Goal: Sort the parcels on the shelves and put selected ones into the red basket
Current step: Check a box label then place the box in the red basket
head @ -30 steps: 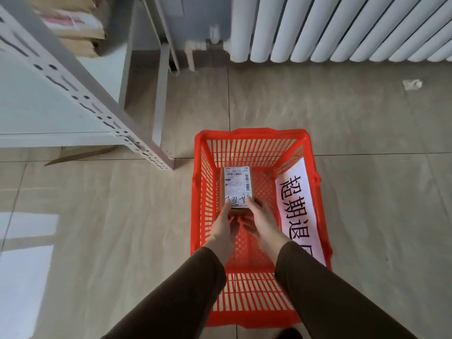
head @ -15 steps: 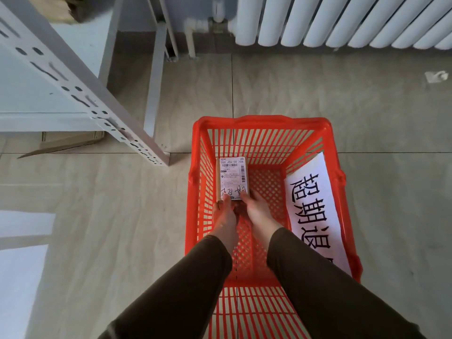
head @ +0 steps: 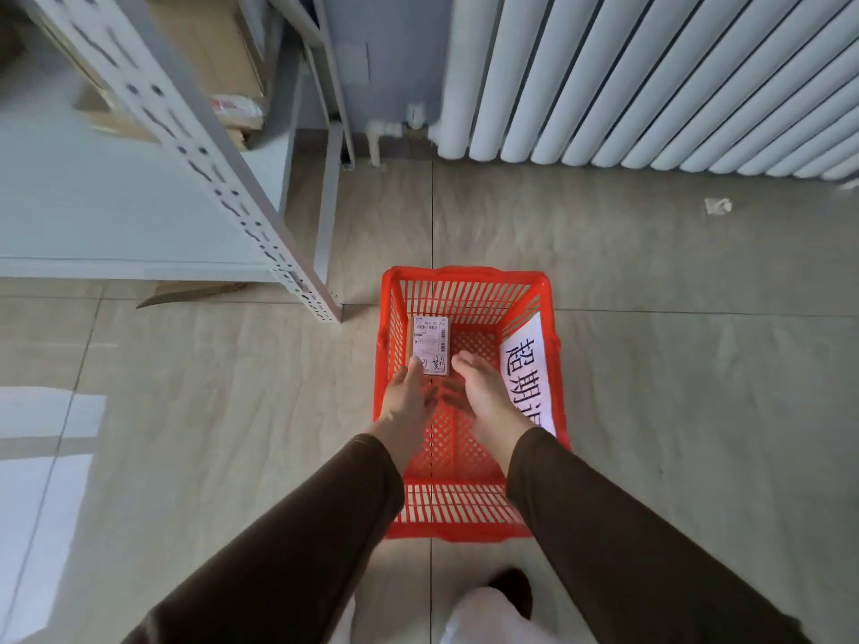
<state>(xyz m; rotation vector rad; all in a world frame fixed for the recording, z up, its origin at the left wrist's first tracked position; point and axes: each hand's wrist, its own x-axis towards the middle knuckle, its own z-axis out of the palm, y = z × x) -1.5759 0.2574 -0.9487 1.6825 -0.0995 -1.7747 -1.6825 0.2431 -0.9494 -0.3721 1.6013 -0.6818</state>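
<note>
A red plastic basket (head: 469,532) stands on the tiled floor below me, with a white paper sign (head: 525,364) bearing black characters on its right wall. A small parcel (head: 432,339) with a white shipping label lies flat on the basket floor near the far left corner. My left hand (head: 409,397) hovers over the basket with a fingertip at the parcel's near left corner. My right hand (head: 481,395) is palm-up with fingers spread, just right of the parcel and apart from it. Both forearms wear dark brown sleeves.
A white metal shelf (head: 139,197) with a perforated upright (head: 223,188) stands at the left, holding cardboard parcels (head: 232,104) at the back. A white radiator (head: 650,76) lines the far wall. A scrap of paper (head: 718,205) lies on the floor at right. My foot (head: 488,611) shows at the bottom.
Both hands held the parcel low in the basket before; now the parcel rests on the basket floor and both hands have opened and drawn back. The camera has risen.
</note>
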